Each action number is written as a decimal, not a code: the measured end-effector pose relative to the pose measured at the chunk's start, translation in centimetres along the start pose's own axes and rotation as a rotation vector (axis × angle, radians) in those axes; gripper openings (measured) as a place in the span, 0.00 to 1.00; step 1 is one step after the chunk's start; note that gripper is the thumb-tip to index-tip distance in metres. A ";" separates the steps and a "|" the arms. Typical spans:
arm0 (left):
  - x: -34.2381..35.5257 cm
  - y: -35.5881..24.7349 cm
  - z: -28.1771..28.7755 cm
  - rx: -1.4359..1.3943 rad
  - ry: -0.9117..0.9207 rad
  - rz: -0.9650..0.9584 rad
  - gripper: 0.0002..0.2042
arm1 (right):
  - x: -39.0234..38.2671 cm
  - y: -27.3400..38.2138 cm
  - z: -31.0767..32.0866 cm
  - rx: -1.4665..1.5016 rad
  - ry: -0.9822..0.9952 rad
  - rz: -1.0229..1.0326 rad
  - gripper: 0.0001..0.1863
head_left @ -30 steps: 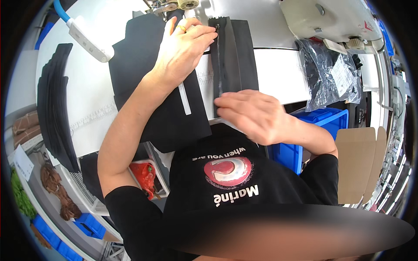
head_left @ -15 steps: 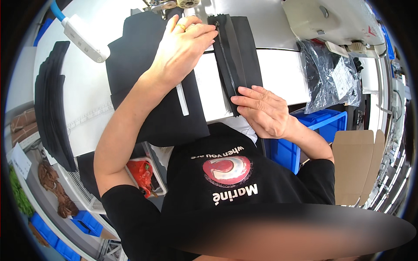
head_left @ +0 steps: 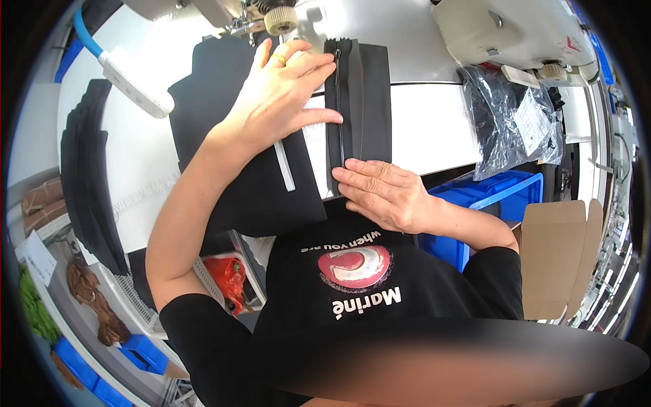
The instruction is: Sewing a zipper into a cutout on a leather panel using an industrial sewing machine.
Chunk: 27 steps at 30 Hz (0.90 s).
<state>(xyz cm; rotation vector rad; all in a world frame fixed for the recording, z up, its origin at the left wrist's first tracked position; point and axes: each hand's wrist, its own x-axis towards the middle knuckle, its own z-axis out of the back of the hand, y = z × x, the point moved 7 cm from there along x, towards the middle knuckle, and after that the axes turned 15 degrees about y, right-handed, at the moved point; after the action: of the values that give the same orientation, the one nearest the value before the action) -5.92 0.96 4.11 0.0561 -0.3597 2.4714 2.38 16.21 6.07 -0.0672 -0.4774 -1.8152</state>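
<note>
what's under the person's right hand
The right hand lies over the lower end of the black zipper strip, whose upper part shows beyond the fingers. Whatever is directly beneath the fingers and palm is covered.

Single fisheye view from wearer's head — faces down, near above worktable (head_left: 434, 129)

Bright light, washed-out white tabletop (head_left: 434, 129), bent edges, black corners
</note>
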 end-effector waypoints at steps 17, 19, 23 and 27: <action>-2.8 -3.2 0.7 0.022 -0.014 0.081 0.29 | 4.1 -9.6 -0.3 -0.256 -0.033 -0.261 0.19; -7.0 -6.2 2.3 -0.044 -0.090 0.024 0.30 | 4.2 -9.7 -0.2 -0.231 -0.007 -0.274 0.20; -12.9 -10.4 0.0 0.117 0.078 0.202 0.31 | 4.2 -9.7 0.0 -0.232 -0.009 -0.260 0.20; -14.5 -9.0 -1.0 0.042 -0.170 0.260 0.18 | 4.0 -9.8 -0.2 -0.247 -0.011 -0.243 0.19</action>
<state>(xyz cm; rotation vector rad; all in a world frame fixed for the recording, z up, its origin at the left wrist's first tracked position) 11.14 -0.42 3.51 0.2533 -0.4094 2.7396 -7.92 14.62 4.19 -0.1964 -0.2746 -2.1068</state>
